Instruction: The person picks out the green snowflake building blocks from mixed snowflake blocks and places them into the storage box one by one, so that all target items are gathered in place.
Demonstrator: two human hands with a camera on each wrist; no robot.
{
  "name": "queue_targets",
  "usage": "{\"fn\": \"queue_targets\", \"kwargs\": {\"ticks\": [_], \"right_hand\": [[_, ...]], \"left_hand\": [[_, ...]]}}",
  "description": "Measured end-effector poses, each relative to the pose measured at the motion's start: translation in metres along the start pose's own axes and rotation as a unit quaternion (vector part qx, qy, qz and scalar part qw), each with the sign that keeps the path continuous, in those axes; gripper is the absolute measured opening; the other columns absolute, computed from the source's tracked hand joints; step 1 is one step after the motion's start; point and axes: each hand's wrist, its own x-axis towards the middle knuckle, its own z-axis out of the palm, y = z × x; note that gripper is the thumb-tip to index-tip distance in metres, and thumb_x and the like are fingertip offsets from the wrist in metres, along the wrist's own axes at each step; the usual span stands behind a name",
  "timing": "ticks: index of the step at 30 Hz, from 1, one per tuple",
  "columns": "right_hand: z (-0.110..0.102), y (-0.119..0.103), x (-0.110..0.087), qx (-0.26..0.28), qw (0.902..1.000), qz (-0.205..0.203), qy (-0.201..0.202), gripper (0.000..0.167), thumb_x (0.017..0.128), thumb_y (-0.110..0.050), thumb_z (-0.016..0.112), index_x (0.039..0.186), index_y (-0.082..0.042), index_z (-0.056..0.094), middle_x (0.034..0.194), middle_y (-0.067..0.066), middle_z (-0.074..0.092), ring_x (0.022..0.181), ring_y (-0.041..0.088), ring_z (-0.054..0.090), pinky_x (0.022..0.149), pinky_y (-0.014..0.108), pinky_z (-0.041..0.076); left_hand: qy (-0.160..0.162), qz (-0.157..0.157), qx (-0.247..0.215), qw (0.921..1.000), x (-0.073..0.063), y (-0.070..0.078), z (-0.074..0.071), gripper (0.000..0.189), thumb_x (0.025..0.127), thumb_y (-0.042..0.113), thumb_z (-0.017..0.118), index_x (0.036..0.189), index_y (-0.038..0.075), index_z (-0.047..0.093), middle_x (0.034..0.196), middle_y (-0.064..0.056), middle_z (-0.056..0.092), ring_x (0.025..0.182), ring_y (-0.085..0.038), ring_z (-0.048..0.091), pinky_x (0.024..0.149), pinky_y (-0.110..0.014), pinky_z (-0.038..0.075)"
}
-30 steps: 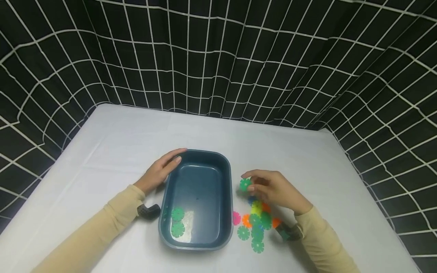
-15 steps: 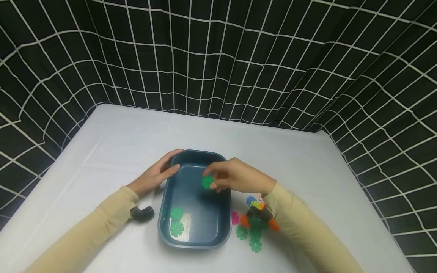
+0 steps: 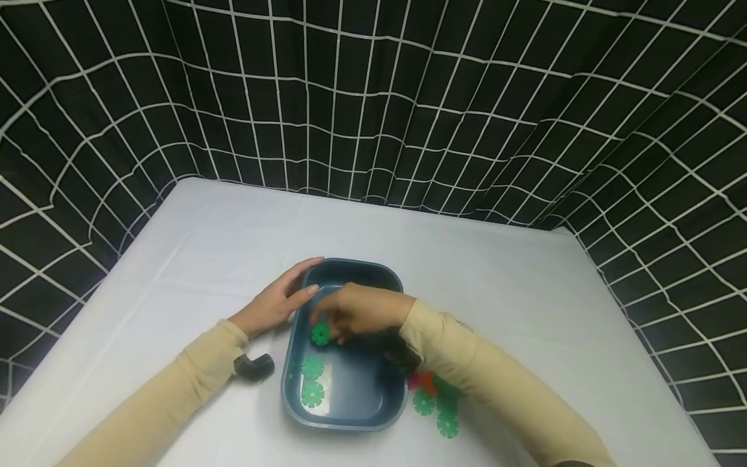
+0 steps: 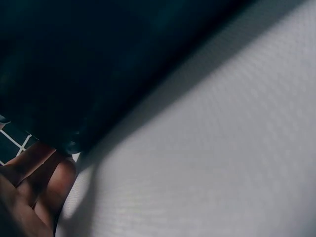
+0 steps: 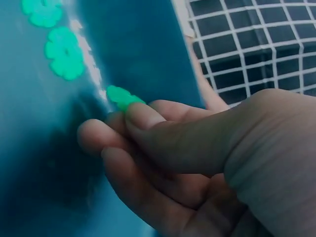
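A blue-grey plastic tub [image 3: 350,399] stands on the white cloth. My left hand [image 3: 274,308] holds its left rim near the far corner, thumb over the rim and fingers along the outside; in the left wrist view, the fingers [image 4: 60,180] touch the outer wall. Inside the tub, my right hand [image 3: 364,310] pinches a green notched plastic disc [image 5: 120,97] between thumb and fingertips, near the left wall. Two matching green discs, one nearer the far end [image 3: 312,368] and one nearer me [image 3: 312,394], lie flat on the tub floor in a line.
Right of the tub lies a loose group of notched discs, among them a green disc [image 3: 447,425], an orange disc [image 3: 428,383] and a pink one. My right sleeve [image 3: 496,376] covers part of it. A black grid-patterned curtain [image 3: 373,104] hangs behind the table.
My right hand has carried the green disc leftward from the group beside the tub, over the right rim, to the tub's left side. My left hand has stayed on the rim.
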Motion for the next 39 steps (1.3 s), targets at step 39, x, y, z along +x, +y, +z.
{"fn": "queue_targets", "kwargs": {"ticks": [39], "right_hand": [[0.019, 0.006, 0.015, -0.085, 0.9964, -0.008, 0.005, 0.03, 0.084, -0.007, 0.072, 0.113, -0.01, 0.065, 0.086, -0.003, 0.064, 0.074, 0.005, 0.054, 0.067, 0.011, 0.046]], "left_hand": [[0.011, -0.001, 0.019, 0.9997, 0.001, -0.001, 0.0, 0.05, 0.101, 0.033, 0.047, 0.148, 0.035, 0.03, 0.156, 0.002, 0.029, 0.144, -0.026, 0.026, 0.115, -0.053, 0.025]]}}
